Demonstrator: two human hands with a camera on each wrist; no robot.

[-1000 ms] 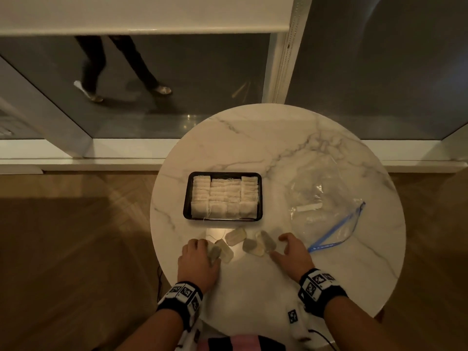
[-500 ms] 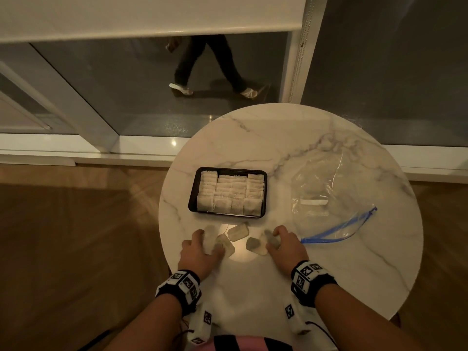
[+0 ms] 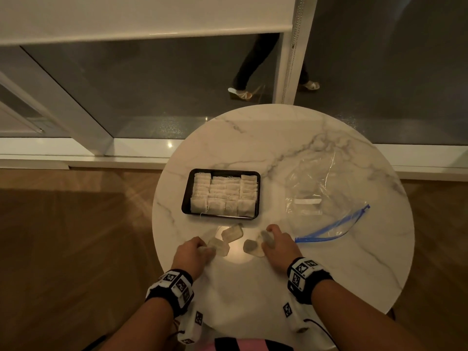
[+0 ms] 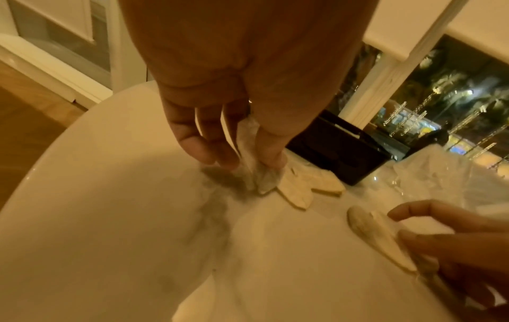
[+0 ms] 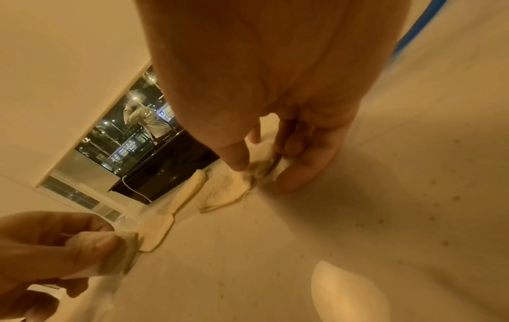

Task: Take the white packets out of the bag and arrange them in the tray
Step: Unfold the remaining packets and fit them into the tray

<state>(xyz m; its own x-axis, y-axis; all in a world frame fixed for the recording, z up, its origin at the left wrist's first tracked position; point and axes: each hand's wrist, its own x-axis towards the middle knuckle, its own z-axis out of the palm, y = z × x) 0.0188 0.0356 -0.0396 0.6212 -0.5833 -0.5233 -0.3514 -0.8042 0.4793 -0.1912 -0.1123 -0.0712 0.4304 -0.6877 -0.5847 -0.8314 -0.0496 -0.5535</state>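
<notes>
A black tray (image 3: 187, 196) on the round marble table holds rows of white packets (image 3: 224, 195). Several loose packets (image 3: 232, 233) lie in front of the tray, near the table's front edge. My left hand (image 3: 193, 252) pinches one packet (image 4: 261, 174) between thumb and fingers, low over the table. At the right end of the loose packets my right hand (image 3: 274, 243) grips another packet (image 5: 264, 167) in curled fingers. The clear zip bag (image 3: 319, 196) with a blue seal lies flat to the right and looks nearly empty.
The marble table (image 3: 278, 138) stands by a glass wall with a white frame post (image 3: 291, 59). A person's legs (image 3: 249, 69) pass behind the glass. Wooden floor lies on both sides of the table.
Both hands have closed on packets: the left took one from the left end of the loose group, the right one from the right end. The person outside walked to the right.
</notes>
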